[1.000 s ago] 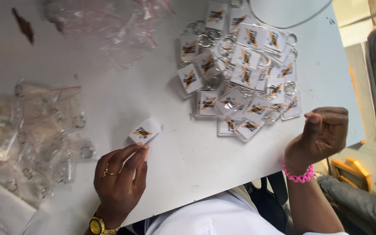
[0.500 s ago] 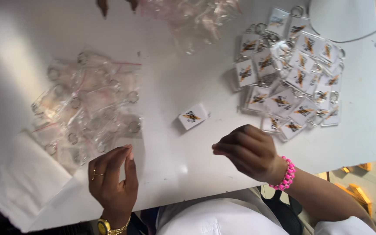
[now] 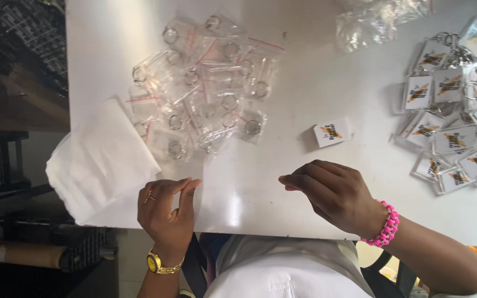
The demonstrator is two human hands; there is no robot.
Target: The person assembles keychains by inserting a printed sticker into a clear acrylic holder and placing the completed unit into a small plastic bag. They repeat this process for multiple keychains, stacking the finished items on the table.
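Note:
My left hand (image 3: pixel 167 212) rests at the near table edge, fingers loosely curved and slightly apart, holding nothing; it wears a ring and a gold watch. My right hand (image 3: pixel 333 193), with a pink bead bracelet, hovers over the white table (image 3: pixel 305 83) with fingers bunched together and nothing visible in them. A small printed white card stack (image 3: pixel 332 132) lies just beyond the right hand, untouched. A heap of empty clear keychains in small bags (image 3: pixel 202 91) lies beyond the left hand. Filled keychains with printed inserts (image 3: pixel 451 116) are piled at the right.
A white plastic sheet or bag (image 3: pixel 100 160) hangs over the table's near left corner. Crumpled clear bags (image 3: pixel 382 22) lie at the far edge. Dark furniture and floor (image 3: pixel 17 110) show left of the table.
My left hand let go of the card stack, which now lies on the table. My right hand came in from the right edge to the front middle. The view shifted left.

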